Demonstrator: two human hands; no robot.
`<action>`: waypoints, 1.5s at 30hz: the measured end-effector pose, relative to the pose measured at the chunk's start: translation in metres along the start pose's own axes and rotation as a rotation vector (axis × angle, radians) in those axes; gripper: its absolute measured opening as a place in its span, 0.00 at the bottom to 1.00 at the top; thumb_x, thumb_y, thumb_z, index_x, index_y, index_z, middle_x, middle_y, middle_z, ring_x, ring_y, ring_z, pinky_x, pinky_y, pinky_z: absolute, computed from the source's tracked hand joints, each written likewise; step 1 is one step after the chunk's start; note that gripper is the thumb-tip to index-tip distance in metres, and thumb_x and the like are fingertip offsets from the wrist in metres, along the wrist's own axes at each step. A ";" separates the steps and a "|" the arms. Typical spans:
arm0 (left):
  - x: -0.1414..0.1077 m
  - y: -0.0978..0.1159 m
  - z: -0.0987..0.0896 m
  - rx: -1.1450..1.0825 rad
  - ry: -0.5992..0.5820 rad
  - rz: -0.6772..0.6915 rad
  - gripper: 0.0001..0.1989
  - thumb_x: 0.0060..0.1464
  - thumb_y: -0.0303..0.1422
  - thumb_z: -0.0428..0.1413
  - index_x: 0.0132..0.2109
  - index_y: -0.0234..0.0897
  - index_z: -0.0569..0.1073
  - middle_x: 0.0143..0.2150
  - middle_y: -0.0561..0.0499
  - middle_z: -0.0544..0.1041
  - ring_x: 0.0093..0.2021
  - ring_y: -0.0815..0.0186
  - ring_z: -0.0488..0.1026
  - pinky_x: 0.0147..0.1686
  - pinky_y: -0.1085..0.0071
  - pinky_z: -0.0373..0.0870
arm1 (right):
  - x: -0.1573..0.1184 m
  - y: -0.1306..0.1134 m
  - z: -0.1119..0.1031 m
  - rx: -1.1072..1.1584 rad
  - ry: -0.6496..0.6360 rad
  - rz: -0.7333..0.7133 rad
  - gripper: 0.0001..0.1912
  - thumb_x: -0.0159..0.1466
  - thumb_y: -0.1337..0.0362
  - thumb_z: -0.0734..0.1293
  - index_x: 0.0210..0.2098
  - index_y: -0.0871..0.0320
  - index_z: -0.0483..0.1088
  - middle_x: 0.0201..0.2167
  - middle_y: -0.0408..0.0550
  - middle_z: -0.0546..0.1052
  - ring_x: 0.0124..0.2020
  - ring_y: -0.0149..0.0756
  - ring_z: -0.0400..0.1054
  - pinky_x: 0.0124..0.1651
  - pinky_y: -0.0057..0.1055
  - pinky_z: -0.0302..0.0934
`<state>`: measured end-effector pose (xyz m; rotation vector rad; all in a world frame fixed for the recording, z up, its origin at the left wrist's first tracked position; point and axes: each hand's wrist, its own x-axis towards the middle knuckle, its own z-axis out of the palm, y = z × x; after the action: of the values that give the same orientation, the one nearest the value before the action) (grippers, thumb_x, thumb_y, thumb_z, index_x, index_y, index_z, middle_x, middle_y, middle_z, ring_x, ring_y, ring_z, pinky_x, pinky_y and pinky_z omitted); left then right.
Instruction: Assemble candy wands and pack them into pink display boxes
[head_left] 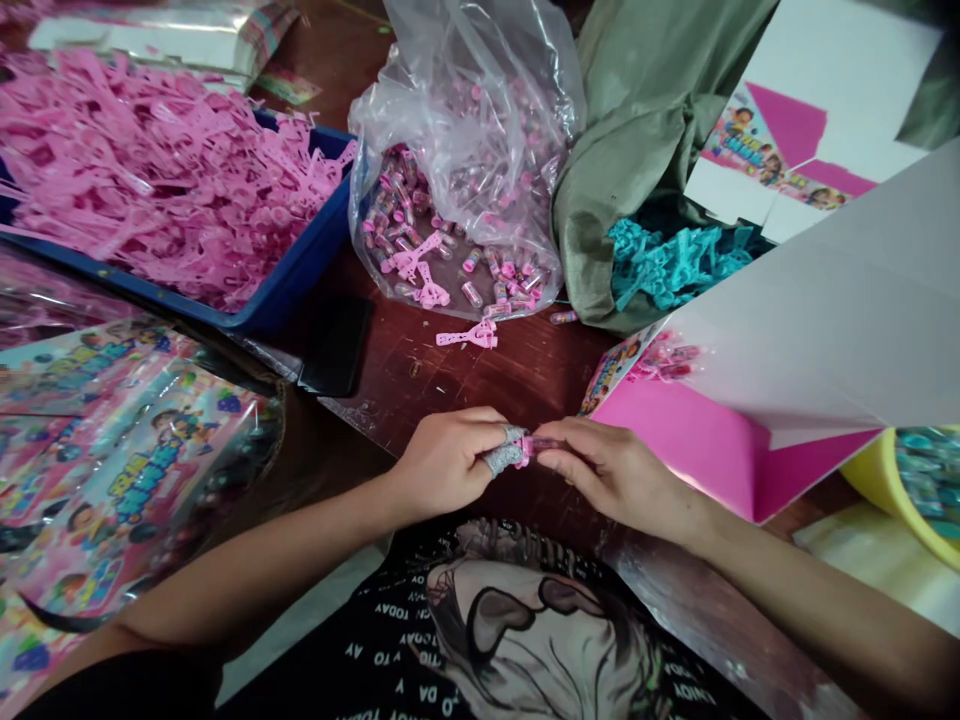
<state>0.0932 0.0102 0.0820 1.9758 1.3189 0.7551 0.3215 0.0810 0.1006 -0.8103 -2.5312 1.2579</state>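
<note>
My left hand (442,465) and my right hand (607,475) meet above the dark wooden table (442,385). Between their fingertips they pinch a small clear tube with a pink cap (536,446). A grey wrapping (502,452) covers a finger of my left hand. A clear plastic bag (465,130) lies ahead, holding several similar tubes. Pink plastic runners (469,335) lie just in front of the bag, and one pink piece rests on the table. A pink-and-white printed cardboard box (712,430) stands open beside my right hand.
A blue tray (300,250) heaped with pink plastic runners sits at the upper left. Printed plastic packaging (127,470) lies at the left. A green cloth sack (645,130) with teal runners, a printed carton and a yellow bowl (877,480) occupy the right.
</note>
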 end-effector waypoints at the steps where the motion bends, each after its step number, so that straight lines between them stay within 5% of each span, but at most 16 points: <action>1: -0.001 -0.002 0.001 0.087 0.043 0.068 0.12 0.59 0.24 0.50 0.39 0.34 0.79 0.40 0.48 0.80 0.37 0.64 0.76 0.37 0.69 0.71 | 0.001 0.000 0.000 0.099 -0.044 0.100 0.16 0.73 0.54 0.60 0.46 0.57 0.73 0.33 0.45 0.76 0.32 0.32 0.72 0.35 0.31 0.71; 4: -0.004 -0.010 0.002 0.297 0.149 0.223 0.13 0.60 0.25 0.51 0.47 0.34 0.78 0.46 0.46 0.81 0.39 0.61 0.77 0.39 0.65 0.74 | 0.008 -0.001 -0.002 0.318 -0.170 0.371 0.23 0.71 0.45 0.58 0.44 0.57 0.73 0.26 0.42 0.72 0.23 0.28 0.67 0.23 0.26 0.66; 6: -0.005 -0.016 0.000 0.328 0.172 0.200 0.14 0.60 0.25 0.51 0.50 0.34 0.77 0.48 0.44 0.80 0.42 0.59 0.78 0.42 0.63 0.75 | 0.018 0.001 -0.007 0.260 -0.169 0.386 0.26 0.70 0.43 0.58 0.48 0.57 0.72 0.31 0.44 0.76 0.24 0.30 0.69 0.24 0.28 0.67; 9: -0.005 -0.022 -0.006 0.180 0.174 -0.025 0.15 0.59 0.24 0.51 0.49 0.36 0.77 0.47 0.45 0.80 0.44 0.59 0.78 0.44 0.63 0.74 | 0.047 0.009 -0.022 -0.246 0.012 0.265 0.26 0.71 0.47 0.61 0.59 0.57 0.68 0.48 0.53 0.79 0.39 0.39 0.75 0.39 0.36 0.72; 12: -0.001 -0.026 -0.006 -0.139 0.199 -0.275 0.15 0.60 0.24 0.50 0.49 0.38 0.77 0.43 0.48 0.81 0.41 0.63 0.77 0.42 0.67 0.73 | 0.089 0.026 -0.040 -0.762 0.099 0.293 0.17 0.73 0.61 0.60 0.55 0.61 0.71 0.55 0.61 0.74 0.49 0.47 0.74 0.48 0.42 0.69; 18: 0.006 -0.030 0.008 -0.532 0.299 -0.428 0.16 0.58 0.35 0.60 0.52 0.35 0.76 0.45 0.48 0.80 0.39 0.65 0.75 0.38 0.71 0.71 | 0.137 0.043 -0.055 -0.776 0.096 0.342 0.14 0.70 0.60 0.65 0.51 0.63 0.71 0.48 0.53 0.76 0.45 0.38 0.73 0.46 0.41 0.70; 21: 0.002 -0.028 0.010 -0.585 0.351 -0.474 0.15 0.56 0.38 0.63 0.47 0.35 0.77 0.41 0.49 0.80 0.37 0.66 0.74 0.39 0.72 0.70 | 0.116 0.032 -0.047 -0.643 0.032 0.214 0.11 0.70 0.60 0.65 0.47 0.62 0.71 0.41 0.52 0.78 0.38 0.35 0.74 0.42 0.34 0.69; 26: 0.003 -0.019 0.006 -0.727 0.227 -0.471 0.13 0.56 0.39 0.62 0.45 0.36 0.79 0.39 0.50 0.80 0.35 0.67 0.73 0.38 0.72 0.70 | 0.051 0.019 -0.027 0.143 -0.076 0.041 0.15 0.70 0.53 0.64 0.49 0.56 0.70 0.38 0.45 0.78 0.30 0.29 0.73 0.32 0.28 0.70; 33: 0.018 -0.004 0.009 -0.617 0.095 -0.321 0.09 0.57 0.35 0.61 0.44 0.36 0.79 0.40 0.50 0.80 0.41 0.63 0.75 0.48 0.64 0.71 | 0.006 0.004 -0.032 -0.153 0.091 -0.214 0.14 0.72 0.61 0.62 0.55 0.56 0.71 0.50 0.52 0.78 0.50 0.37 0.74 0.53 0.36 0.70; 38: 0.021 0.011 0.012 -0.516 0.118 -0.237 0.08 0.60 0.35 0.59 0.42 0.35 0.77 0.37 0.50 0.79 0.38 0.63 0.74 0.43 0.66 0.72 | -0.008 -0.007 -0.034 -0.182 0.116 -0.148 0.15 0.72 0.60 0.61 0.55 0.53 0.72 0.52 0.52 0.78 0.50 0.40 0.74 0.54 0.40 0.70; 45: 0.020 0.011 0.020 -0.013 0.241 0.048 0.06 0.63 0.30 0.55 0.41 0.34 0.75 0.38 0.47 0.75 0.37 0.65 0.72 0.38 0.68 0.70 | -0.016 0.006 -0.026 0.383 -0.002 0.319 0.23 0.72 0.46 0.57 0.39 0.58 0.71 0.27 0.43 0.75 0.24 0.28 0.69 0.28 0.27 0.66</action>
<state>0.1208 0.0216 0.0797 1.9595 1.4019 1.0490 0.3472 0.0927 0.1133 -1.1407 -2.1109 1.7660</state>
